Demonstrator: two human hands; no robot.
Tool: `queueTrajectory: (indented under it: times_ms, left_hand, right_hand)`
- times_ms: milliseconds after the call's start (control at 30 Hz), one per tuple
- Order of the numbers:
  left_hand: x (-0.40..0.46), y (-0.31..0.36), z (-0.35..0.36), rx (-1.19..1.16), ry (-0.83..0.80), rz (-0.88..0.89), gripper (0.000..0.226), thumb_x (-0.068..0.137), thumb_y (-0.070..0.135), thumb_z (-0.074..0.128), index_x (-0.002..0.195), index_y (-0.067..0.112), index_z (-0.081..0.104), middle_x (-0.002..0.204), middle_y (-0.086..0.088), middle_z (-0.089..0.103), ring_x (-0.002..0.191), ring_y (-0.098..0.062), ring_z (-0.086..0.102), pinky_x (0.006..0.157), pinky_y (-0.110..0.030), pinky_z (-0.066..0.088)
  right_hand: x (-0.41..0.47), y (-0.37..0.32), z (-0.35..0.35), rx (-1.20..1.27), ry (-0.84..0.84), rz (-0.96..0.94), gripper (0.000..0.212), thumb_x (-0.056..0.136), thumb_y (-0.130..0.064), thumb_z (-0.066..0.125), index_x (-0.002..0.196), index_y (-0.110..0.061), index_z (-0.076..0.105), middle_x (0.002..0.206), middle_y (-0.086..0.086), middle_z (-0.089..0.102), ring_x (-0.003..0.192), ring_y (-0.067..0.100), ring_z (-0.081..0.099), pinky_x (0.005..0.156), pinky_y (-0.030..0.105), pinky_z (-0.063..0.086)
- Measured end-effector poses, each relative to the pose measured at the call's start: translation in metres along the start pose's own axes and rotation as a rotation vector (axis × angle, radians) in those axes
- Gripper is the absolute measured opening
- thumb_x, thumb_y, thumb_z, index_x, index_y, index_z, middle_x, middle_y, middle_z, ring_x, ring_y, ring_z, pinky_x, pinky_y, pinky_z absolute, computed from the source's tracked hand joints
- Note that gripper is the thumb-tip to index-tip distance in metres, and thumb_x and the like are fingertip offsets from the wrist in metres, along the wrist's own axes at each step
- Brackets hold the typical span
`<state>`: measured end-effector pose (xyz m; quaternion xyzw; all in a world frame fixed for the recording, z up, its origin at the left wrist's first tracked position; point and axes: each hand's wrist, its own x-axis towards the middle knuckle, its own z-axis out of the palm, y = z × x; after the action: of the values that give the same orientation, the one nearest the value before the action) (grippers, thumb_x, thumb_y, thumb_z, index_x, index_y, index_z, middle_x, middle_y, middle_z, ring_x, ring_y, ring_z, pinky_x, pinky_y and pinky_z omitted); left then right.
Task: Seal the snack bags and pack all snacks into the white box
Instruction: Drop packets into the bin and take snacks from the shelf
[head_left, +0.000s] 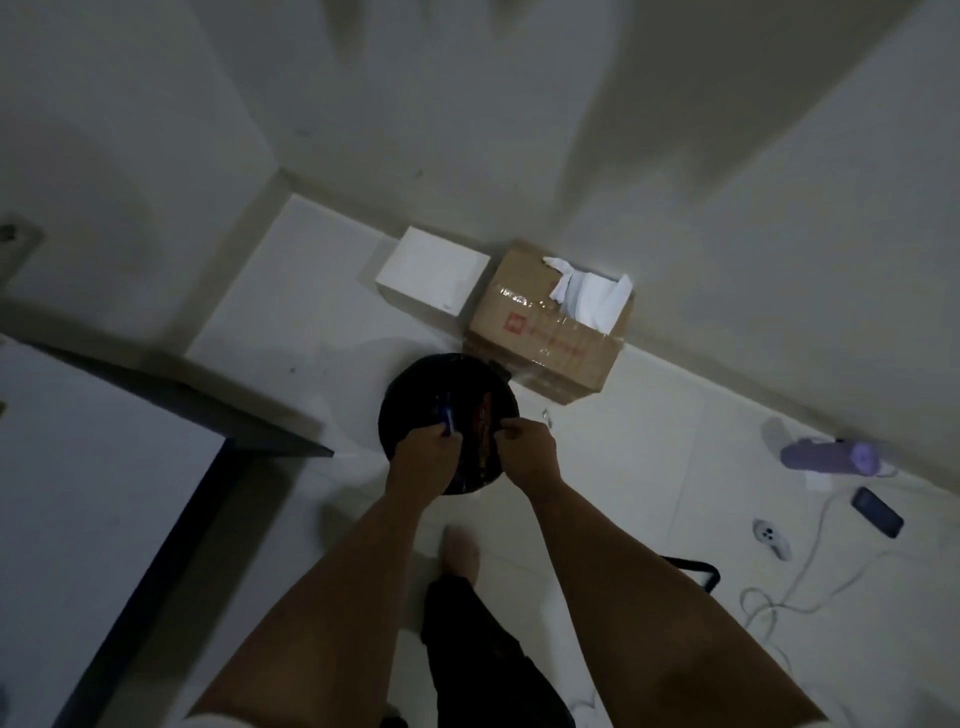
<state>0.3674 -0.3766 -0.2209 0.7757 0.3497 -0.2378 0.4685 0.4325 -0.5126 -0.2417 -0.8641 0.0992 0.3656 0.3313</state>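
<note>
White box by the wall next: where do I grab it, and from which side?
Take the white box by its two free sides, left and near, reaching down from above. Its lid looks closed and flat, giving no rim to pinch; its right side sits close against the cardboard box and its far side faces the wall. Both hands, left hand and right hand, are occupied at the black round container.

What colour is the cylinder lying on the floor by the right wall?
Pale purple: the cylinder shows in the head view.
</note>
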Motion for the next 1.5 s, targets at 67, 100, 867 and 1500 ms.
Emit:
queueTrajectory:
  times_ms: [67, 100, 867, 1500]
  left_hand:
    - [-0.002, 0.000, -0.011, 0.033, 0.000, 0.001, 0.021, 0.103, 0.023, 0.049, 0.086, 0.015, 0.058, 0.094, 0.000, 0.053, 0.088, -0.023, 0.052, 0.077, -0.029, 0.039]
    - [-0.007, -0.003, -0.019, 0.028, 0.017, -0.008, 0.025, 0.104, 0.024, 0.049, 0.079, 0.021, 0.051, 0.088, 0.002, 0.050, 0.080, -0.019, 0.049, 0.075, -0.029, 0.041]
    - [-0.219, -0.222, -0.318, -0.246, 0.747, -0.238, 0.044, 0.094, 0.041, 0.057, 0.133, 0.020, 0.063, 0.137, -0.008, 0.063, 0.125, -0.030, 0.058, 0.104, -0.037, 0.046]
    - [-0.202, -0.356, -0.387, -0.524, 0.869, -0.583, 0.052, 0.090, 0.043, 0.064, 0.127, 0.006, 0.058, 0.122, -0.019, 0.065, 0.105, -0.036, 0.063, 0.074, -0.034, 0.043]
  right_hand:
    - [-0.002, -0.005, 0.003, -0.029, -0.021, 0.003, 0.032, 0.095, -0.011, 0.056, 0.123, -0.005, 0.071, 0.124, 0.013, 0.070, 0.117, 0.031, 0.064, 0.091, 0.026, 0.047]
    - [-0.004, -0.008, 0.005, -0.051, -0.030, -0.005, 0.033, 0.096, -0.012, 0.056, 0.125, -0.006, 0.070, 0.127, 0.013, 0.069, 0.118, 0.031, 0.064, 0.094, 0.028, 0.049]
    - [-0.182, -0.222, 0.167, -0.419, -0.144, -0.672, 0.033, 0.094, -0.019, 0.064, 0.124, -0.008, 0.071, 0.127, 0.014, 0.070, 0.119, 0.032, 0.063, 0.100, 0.031, 0.046]
    - [-0.193, -0.348, 0.325, -0.332, -0.247, -0.690, 0.068, 0.084, -0.054, 0.075, 0.132, -0.009, 0.058, 0.132, 0.014, 0.064, 0.122, 0.034, 0.060, 0.103, 0.039, 0.047]
